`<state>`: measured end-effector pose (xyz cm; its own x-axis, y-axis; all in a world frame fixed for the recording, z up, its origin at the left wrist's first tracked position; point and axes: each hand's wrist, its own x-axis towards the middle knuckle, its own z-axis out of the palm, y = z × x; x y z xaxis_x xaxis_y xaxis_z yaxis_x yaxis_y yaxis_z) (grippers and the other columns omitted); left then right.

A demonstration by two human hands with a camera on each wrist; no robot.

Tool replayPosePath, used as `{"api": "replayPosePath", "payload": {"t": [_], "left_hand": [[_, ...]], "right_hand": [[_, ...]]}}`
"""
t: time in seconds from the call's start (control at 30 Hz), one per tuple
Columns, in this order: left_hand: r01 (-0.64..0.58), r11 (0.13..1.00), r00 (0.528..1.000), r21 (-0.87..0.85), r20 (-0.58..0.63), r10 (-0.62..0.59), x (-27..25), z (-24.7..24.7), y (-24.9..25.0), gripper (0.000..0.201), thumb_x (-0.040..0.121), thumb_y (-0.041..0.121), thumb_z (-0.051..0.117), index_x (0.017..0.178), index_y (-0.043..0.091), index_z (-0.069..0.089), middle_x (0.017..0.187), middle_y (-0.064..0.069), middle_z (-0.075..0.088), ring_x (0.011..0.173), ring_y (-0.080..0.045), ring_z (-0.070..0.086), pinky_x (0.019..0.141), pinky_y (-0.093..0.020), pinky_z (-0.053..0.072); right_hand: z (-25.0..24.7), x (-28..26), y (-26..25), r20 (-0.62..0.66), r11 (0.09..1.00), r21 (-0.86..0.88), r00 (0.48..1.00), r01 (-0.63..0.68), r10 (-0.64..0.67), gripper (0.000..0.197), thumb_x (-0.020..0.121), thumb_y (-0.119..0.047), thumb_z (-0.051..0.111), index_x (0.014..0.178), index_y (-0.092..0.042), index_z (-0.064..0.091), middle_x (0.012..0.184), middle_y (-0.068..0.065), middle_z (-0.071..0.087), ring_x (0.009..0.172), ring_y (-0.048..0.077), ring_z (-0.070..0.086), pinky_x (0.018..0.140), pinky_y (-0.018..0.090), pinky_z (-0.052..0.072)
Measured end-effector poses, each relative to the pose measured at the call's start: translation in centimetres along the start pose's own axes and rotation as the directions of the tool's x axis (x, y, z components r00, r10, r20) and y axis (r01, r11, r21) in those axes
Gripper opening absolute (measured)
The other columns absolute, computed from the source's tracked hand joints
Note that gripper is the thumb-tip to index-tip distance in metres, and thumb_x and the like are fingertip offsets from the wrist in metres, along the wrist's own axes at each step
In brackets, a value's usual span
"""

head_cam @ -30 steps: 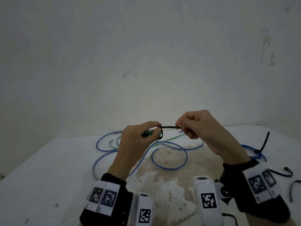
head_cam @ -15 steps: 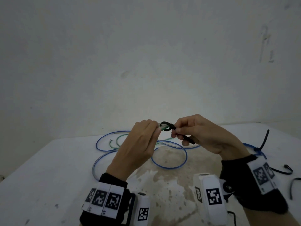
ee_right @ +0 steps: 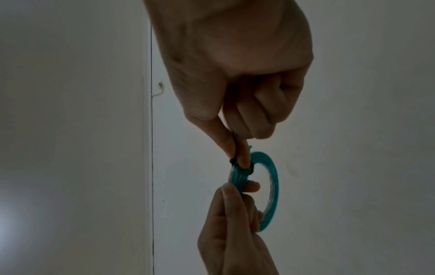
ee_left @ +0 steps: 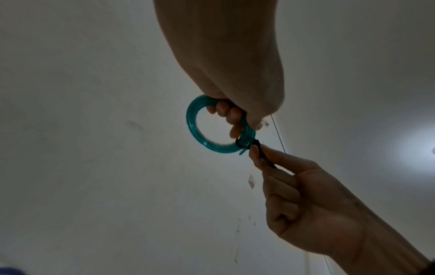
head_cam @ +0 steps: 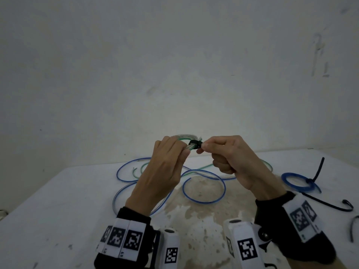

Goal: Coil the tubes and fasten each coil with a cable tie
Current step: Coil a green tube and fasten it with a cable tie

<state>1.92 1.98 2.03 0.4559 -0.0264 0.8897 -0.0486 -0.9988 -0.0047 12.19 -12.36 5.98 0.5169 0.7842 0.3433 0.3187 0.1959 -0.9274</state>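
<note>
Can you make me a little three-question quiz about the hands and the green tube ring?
1. True or false: the left hand holds the green coil up off the table.
2. What does the right hand pinch? A) black cable tie B) loose blue tube C) nothing
3. Fill in: the tied blue coil lies to the person's ____.

Key: 1 true; 2 A; 3 right
</note>
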Motion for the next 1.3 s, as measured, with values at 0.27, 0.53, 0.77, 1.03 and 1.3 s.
{"api": "replayPosePath", "payload": {"t": [0.27,0.53,0.77,1.03,1.3], "left_hand": [[-0.102,0.98,0.995,0.169,-0.003,0.104,0.1,0.5,-0.2,0.045,0.101,0.023,0.024,0.075,0.003,0.054,0.07,-0.01,0.051,0.072,-0.018,0.034,0.071,-0.02,0.016],[-0.114,0.979,0.99,0.167,-0.06,0.126,0.4,0.3,0.4,0.031,0.101,0.024,0.027,0.088,0.007,0.049,0.076,-0.013,0.055,0.077,-0.02,0.038,0.071,-0.024,0.024],[-0.14,0.957,0.975,0.254,-0.134,0.179,0.4,0.1,0.1,0.004,0.095,0.01,0.042,0.094,0.008,0.045,0.069,-0.013,0.05,0.072,-0.019,0.034,0.069,-0.026,0.028],[-0.139,0.945,0.969,0.297,-0.158,0.192,0.0,0.4,0.4,0.014,0.086,-0.001,0.053,0.095,0.007,0.047,0.069,-0.013,0.048,0.073,-0.021,0.035,0.068,-0.029,0.03],[-0.172,0.937,0.966,0.305,-0.135,0.222,0.5,0.1,0.9,0.02,0.082,-0.006,0.057,0.095,0.006,0.047,0.071,-0.013,0.051,0.073,-0.021,0.037,0.071,-0.03,0.033]], "right_hand": [[1.1,0.4,1.1,-0.067,0.815,-0.54,0.954,0.213,-0.293,0.011,0.09,-0.007,0.05,0.085,-0.006,0.059,0.066,0.01,0.063,0.06,0.024,0.057,0.059,0.036,0.045],[1.2,0.6,1.6,-0.116,0.711,-0.556,0.807,0.431,-0.579,0.018,0.084,-0.024,0.06,0.074,-0.009,0.059,0.053,-0.011,0.052,0.048,0.009,0.043,0.048,0.028,0.037],[1.3,0.4,0.9,-0.126,0.819,-0.324,0.837,0.473,-0.532,0.015,0.084,-0.013,0.066,0.074,-0.002,0.062,0.046,0.008,0.041,0.044,0.008,0.028,0.046,0.018,0.025],[1.6,0.3,1.1,-0.14,0.862,-0.219,0.86,0.457,-0.491,0.022,0.085,-0.011,0.064,0.071,0.005,0.058,0.046,0.011,0.036,0.042,0.008,0.023,0.043,0.016,0.022],[1.8,0.4,0.9,-0.03,0.98,0.086,0.984,0.178,-0.176,0.033,0.086,-0.037,0.052,0.068,-0.011,0.063,0.049,0.005,0.045,0.044,0.016,0.039,0.041,0.024,0.033]]}}
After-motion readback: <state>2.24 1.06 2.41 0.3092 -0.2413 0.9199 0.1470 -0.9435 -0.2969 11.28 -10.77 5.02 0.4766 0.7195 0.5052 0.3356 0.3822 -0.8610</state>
